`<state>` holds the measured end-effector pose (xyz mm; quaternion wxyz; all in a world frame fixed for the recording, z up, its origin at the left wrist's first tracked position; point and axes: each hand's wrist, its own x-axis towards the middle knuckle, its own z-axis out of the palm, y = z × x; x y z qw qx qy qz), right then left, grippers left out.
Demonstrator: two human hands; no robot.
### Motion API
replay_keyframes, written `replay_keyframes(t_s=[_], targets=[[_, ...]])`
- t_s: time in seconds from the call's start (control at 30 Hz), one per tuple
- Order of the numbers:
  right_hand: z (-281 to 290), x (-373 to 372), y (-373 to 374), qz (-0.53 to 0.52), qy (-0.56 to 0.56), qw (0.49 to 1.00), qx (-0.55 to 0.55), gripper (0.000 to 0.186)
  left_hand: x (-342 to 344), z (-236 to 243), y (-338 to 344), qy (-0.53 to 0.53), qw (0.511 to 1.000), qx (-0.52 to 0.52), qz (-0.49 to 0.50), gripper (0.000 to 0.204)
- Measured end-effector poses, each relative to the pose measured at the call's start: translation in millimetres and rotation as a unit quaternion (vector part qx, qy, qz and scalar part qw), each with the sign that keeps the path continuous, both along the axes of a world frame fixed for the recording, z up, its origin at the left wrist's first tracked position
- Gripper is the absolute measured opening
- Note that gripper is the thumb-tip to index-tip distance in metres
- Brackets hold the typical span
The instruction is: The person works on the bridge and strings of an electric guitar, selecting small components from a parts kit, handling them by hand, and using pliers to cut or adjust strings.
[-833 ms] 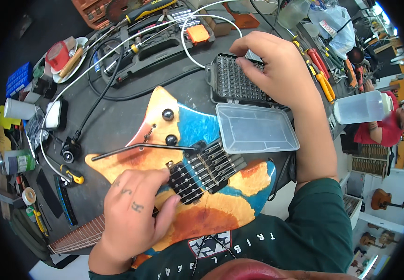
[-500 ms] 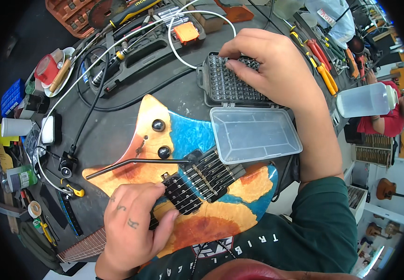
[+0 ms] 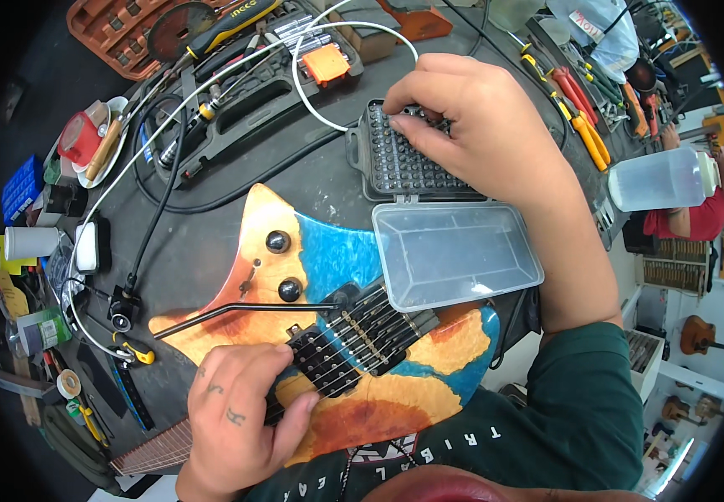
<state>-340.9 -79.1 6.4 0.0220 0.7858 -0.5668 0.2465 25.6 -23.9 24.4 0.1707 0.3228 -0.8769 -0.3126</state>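
Electric guitar (image 3: 412, 397) lies on the bench (image 3: 203, 259); left hand (image 3: 240, 410) over its strings, thumb and fingers spread. Right hand (image 3: 479, 125) has shifted toward the left end of the open bit case (image 3: 365, 173), bringing thumb and forefinger close together at the bits (image 3: 412, 165); cannot tell whether one is pinched. White lettering on green shirt (image 3: 579, 385), red print on plastic bag (image 3: 611, 46).

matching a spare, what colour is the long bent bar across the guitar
The long, slim bent bar is black, seen best in the head view.
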Motion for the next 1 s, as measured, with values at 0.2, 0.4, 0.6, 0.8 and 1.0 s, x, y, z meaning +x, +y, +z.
replay_keyframes(t_s=[0.2, 0.4, 0.6, 0.8, 1.0], targets=[[-4.8, 4.9, -2.1, 0.023, 0.0, 1.0, 0.022, 0.01, -0.2, -1.0, -0.3, 0.002, 1.0, 0.001, 0.002, 0.053], [-3.5, -2.0, -3.9, -0.048, -0.035, 0.998, -0.016, 0.009, -0.6, 0.9, -1.4, -0.001, 1.0, 0.004, 0.0, 0.054], [0.0, -1.1, -3.8, -0.068, -0.027, 0.997, 0.025, 0.011, -4.5, 5.4, 1.5, -0.013, 1.0, -0.006, 0.004, 0.055], [-5.3, -3.9, -6.1, -0.064, -0.026, 0.997, 0.031, 0.011, -4.9, 4.0, 1.4, -0.005, 1.0, -0.002, 0.003, 0.055], [-10.4, 0.7, -13.1, -0.049, -0.04, 0.998, 0.023, 0.011, -4.1, 0.7, -1.3, -0.002, 1.0, 0.001, 0.0, 0.055]])
